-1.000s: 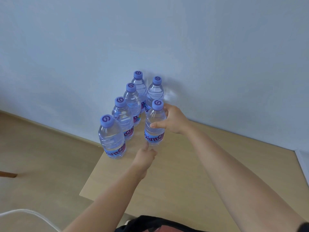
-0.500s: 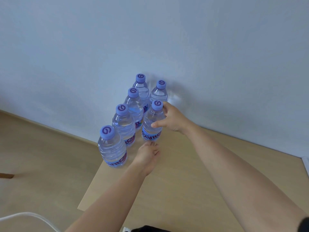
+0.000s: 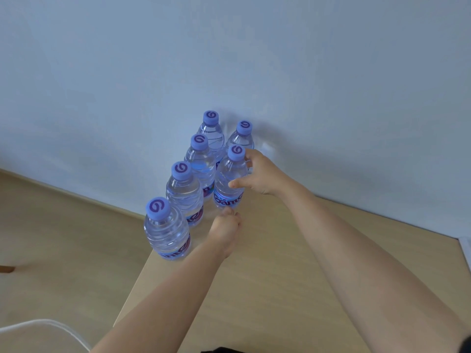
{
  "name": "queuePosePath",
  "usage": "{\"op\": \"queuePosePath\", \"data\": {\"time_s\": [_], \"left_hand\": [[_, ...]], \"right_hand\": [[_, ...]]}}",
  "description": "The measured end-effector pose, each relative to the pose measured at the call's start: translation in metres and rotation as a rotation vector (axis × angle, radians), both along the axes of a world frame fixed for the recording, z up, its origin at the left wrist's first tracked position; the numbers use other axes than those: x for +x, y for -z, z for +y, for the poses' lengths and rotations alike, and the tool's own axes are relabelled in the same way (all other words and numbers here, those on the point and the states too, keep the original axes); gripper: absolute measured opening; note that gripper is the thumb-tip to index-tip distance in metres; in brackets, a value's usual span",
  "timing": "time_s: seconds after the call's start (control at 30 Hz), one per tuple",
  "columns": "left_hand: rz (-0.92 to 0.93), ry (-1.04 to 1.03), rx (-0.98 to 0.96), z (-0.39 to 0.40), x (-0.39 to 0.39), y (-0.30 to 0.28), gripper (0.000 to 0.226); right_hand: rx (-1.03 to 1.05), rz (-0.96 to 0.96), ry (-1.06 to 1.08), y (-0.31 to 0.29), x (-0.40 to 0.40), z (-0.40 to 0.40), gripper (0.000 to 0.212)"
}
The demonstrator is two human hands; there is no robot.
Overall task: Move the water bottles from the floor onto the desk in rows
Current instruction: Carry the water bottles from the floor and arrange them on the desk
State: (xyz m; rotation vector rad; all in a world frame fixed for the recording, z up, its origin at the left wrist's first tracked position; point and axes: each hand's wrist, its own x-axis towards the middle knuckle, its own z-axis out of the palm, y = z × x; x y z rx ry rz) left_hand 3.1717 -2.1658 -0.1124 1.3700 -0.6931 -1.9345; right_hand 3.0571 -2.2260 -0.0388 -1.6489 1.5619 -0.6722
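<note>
Six clear water bottles with purple caps stand upright on the light wooden desk (image 3: pixel 267 276) by the wall. A row of several runs along the desk's left edge, from the nearest bottle (image 3: pixel 167 230) back to the farthest bottle (image 3: pixel 211 131). To its right stands a second row of two: the back bottle (image 3: pixel 240 138) and the front bottle (image 3: pixel 226 174). My right hand (image 3: pixel 262 174) wraps the front bottle's upper body, thumb in front, fingers behind. My left hand (image 3: pixel 224 233) lies flat, its fingertips touching that bottle's base.
A pale blue wall (image 3: pixel 305 85) rises right behind the bottles. The wooden floor (image 3: pixel 63 238) lies left of and below the desk edge. A white curved cable (image 3: pixel 51 324) shows at the bottom left. A white strip (image 3: pixel 466 248) sits at the desk's right edge.
The bottle in my right hand has slid away from me, closer to the back bottle. My left hand followed it forward, fingertips staying at its base.
</note>
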Motion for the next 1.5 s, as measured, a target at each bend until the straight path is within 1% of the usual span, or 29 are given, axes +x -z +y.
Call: {"op": "queuePosePath", "data": {"time_s": [0.07, 0.2, 0.33, 0.4, 0.43, 0.47, 0.5, 0.53, 0.57, 0.6, 0.67, 0.73, 0.8, 0.9, 1.0, 1.13, 1.3, 1.5], "left_hand": [[-0.025, 0.02, -0.009, 0.0, 0.0, 0.001, 0.04], [-0.102, 0.056, -0.024, 0.0, 0.002, 0.003, 0.039], [-0.145, 0.098, -0.032, -0.002, 0.004, 0.003, 0.037], [-0.173, 0.123, -0.021, -0.005, 0.006, 0.005, 0.031], [-0.182, 0.133, -0.021, -0.004, 0.006, 0.006, 0.025], [-0.191, 0.145, -0.033, -0.002, 0.006, 0.007, 0.018], [-0.223, 0.157, -0.054, 0.0, 0.006, 0.008, 0.021], [-0.278, 0.166, -0.075, 0.004, 0.006, 0.008, 0.036], [-0.344, 0.181, -0.108, 0.008, 0.006, 0.008, 0.045], [-0.4, 0.198, -0.157, 0.012, 0.006, 0.008, 0.049], [-0.457, 0.251, -0.244, 0.019, 0.005, 0.008, 0.054], [-0.494, 0.34, -0.316, 0.024, 0.0, 0.008, 0.059], [-0.56, 0.425, -0.38, 0.029, -0.008, 0.007, 0.059], [-0.669, 0.552, -0.534, 0.041, -0.024, 0.005, 0.052], [-0.725, 0.733, -0.674, 0.059, -0.042, 0.002, 0.044], [-0.73, 0.907, -0.842, 0.094, -0.073, -0.007, 0.037], [-0.744, 1.137, -1.048, 0.157, -0.117, -0.017, 0.038], [-0.73, 1.309, -1.129, 0.258, -0.179, -0.028, 0.04]], "right_hand": [[0.003, 0.004, -0.004, 0.002, 0.001, -0.001, 0.049], [0.019, 0.074, 0.032, 0.005, 0.002, -0.001, 0.056], [0.006, 0.077, 0.021, -0.001, 0.005, 0.003, 0.055], [-0.015, 0.086, 0.02, -0.004, 0.007, 0.005, 0.055], [-0.017, 0.103, 0.033, -0.005, 0.008, 0.007, 0.058], [-0.008, 0.126, 0.054, -0.004, 0.009, 0.009, 0.065], [0.009, 0.144, 0.087, -0.003, 0.009, 0.012, 0.076], [0.023, 0.155, 0.127, -0.002, 0.008, 0.017, 0.085], [0.022, 0.159, 0.164, 0.001, 0.007, 0.024, 0.087], [0.01, 0.162, 0.197, 0.003, 0.005, 0.031, 0.083], [0.0, 0.177, 0.262, 0.007, -0.002, 0.05, 0.068], [0.02, 0.18, 0.348, 0.011, -0.013, 0.072, 0.057], [0.05, 0.2, 0.425, 0.014, -0.028, 0.099, 0.049], [0.083, 0.253, 0.531, 0.019, -0.053, 0.146, 0.04], [0.136, 0.297, 0.636, 0.024, -0.077, 0.201, 0.036], [0.182, 0.323, 0.756, 0.034, -0.102, 0.277, 0.031], [0.218, 0.243, 0.897, 0.041, -0.123, 0.37, 0.028], [0.283, 0.198, 1.05, 0.035, -0.15, 0.491, 0.031]]}}
